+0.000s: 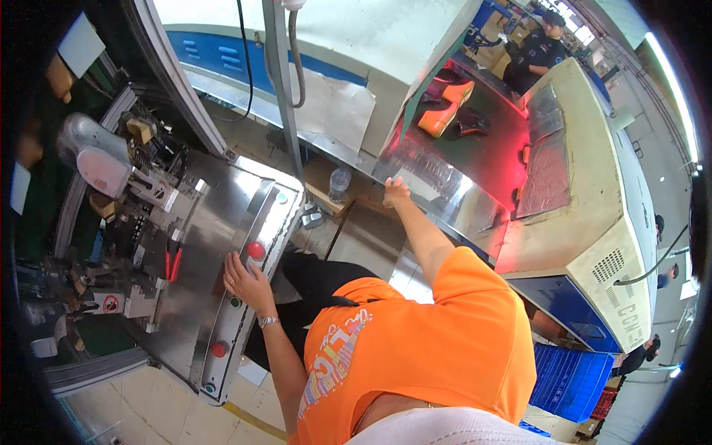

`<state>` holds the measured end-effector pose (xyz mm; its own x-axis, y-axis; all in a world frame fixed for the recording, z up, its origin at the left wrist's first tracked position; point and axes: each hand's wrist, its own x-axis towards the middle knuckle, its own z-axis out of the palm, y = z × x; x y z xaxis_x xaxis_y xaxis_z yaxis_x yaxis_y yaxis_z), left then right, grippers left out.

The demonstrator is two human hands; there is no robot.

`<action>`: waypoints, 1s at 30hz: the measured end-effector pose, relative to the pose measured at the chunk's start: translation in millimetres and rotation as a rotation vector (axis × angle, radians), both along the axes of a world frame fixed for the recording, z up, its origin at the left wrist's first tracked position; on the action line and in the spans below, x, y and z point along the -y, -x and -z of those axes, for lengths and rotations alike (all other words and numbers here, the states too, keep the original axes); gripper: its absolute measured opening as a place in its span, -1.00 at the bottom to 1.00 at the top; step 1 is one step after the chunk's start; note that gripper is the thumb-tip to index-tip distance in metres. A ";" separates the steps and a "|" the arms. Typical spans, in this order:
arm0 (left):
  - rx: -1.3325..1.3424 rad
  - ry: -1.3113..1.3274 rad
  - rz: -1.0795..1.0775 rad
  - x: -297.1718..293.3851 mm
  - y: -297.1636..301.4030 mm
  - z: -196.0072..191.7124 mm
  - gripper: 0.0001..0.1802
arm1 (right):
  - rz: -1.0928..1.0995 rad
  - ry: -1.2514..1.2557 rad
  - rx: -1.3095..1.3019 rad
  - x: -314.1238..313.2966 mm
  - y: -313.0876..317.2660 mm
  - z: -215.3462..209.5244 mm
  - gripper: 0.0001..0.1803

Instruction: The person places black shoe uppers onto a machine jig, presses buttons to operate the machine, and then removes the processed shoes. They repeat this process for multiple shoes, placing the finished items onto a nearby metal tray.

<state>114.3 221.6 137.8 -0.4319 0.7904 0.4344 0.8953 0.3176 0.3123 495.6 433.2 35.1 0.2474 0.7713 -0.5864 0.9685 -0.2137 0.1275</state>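
Resting open-fingered at centre-left, the left hand (251,284) could be slid carelessly — and the nearby red button (256,250) pressed; the right hand (397,193), upper centre, is half-open.

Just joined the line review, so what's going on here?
The left hand lies on a button panel beside a red button; the right hand is at the metal edge of a red-lit belt. Neither visibly holds anything. An orange shoe and a dark item lie on the belt; a red-handled tool lies left of the left hand.

A head-worn fisheye camera looks down at both hands (251,286) nearby.
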 end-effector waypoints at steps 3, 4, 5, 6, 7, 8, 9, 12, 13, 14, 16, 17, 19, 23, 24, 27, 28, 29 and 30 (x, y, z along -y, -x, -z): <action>-0.008 0.002 0.000 0.7 -0.6 -2.2 -0.54 | -0.030 -0.031 0.014 -1.6 -3.9 4.8 0.00; -0.007 -0.009 0.016 -0.5 -0.8 -2.1 -0.53 | -0.063 -0.042 0.026 -4.6 -12.1 15.3 0.01; -0.003 -0.022 0.031 -1.5 -0.4 -1.3 -0.53 | -0.099 -0.056 0.042 -10.0 -22.1 25.0 0.02; -0.003 -0.013 0.020 -0.6 1.3 1.2 -0.52 | -0.157 -0.023 -0.139 -19.7 -32.9 14.5 0.04; -0.006 -0.007 0.010 1.7 3.7 2.6 -0.51 | -0.218 0.012 -0.317 -28.8 -37.9 -9.3 0.06; -0.010 -0.004 0.006 2.5 4.5 2.9 -0.51 | 0.029 -0.042 -0.468 -29.9 -31.0 -50.3 0.08; -0.002 -0.009 0.021 0.4 2.5 1.4 -0.51 | 0.118 -0.161 -0.443 -39.6 -46.1 -62.1 0.07; -0.005 -0.033 0.025 0.1 1.2 -0.9 -0.51 | 0.134 -0.490 -0.206 -83.4 -79.2 -87.9 -0.01; -0.014 -0.040 0.022 2.0 1.7 -1.6 -0.52 | 0.167 -0.532 -0.169 -89.9 -75.6 -122.5 -0.04; -0.018 -0.036 0.026 1.1 0.5 -2.6 -0.52 | 0.194 -0.585 -0.176 -96.1 -84.0 -137.1 -0.05; -0.022 -0.030 0.019 -0.4 -1.1 -3.0 -0.52 | 0.224 -0.661 -0.211 -99.5 -93.2 -142.8 -0.07; -0.024 -0.028 0.017 -1.4 -1.6 -2.9 -0.52 | 0.233 -0.687 -0.242 -98.2 -95.7 -142.6 -0.08; -0.022 -0.028 0.024 -2.8 -1.8 -1.5 -0.52 | 0.229 -0.759 -0.290 -97.2 -113.8 -114.7 -0.12; -0.010 -0.042 0.043 -2.6 -4.0 -5.5 -0.51 | 0.415 -0.263 -0.672 -40.7 -130.4 -16.5 -0.19; -0.012 -0.030 0.027 -1.2 -4.1 -5.1 -0.50 | 0.255 -0.332 -0.396 -17.7 -122.8 12.5 -0.23; -0.047 -0.032 0.027 -0.4 -1.3 1.3 -0.49 | -0.030 -0.682 -0.043 63.5 -84.8 43.3 -0.39; -0.044 -0.020 0.022 -1.1 -1.4 1.9 -0.51 | -0.091 -0.825 0.004 79.0 -81.9 37.3 -0.46; -0.057 -0.017 0.025 -1.7 -1.9 1.6 -0.51 | -0.092 -0.784 -0.112 83.3 -89.5 32.4 -0.51; -0.068 -0.014 0.028 -1.8 -2.5 2.2 -0.52 | -0.092 -0.743 -0.227 81.4 -100.1 27.6 -0.57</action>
<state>116.8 223.4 135.6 -0.3793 0.7954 0.4727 0.9229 0.2886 0.2550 595.7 351.8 7.5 0.0991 0.9931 0.0628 0.9718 -0.0830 -0.2206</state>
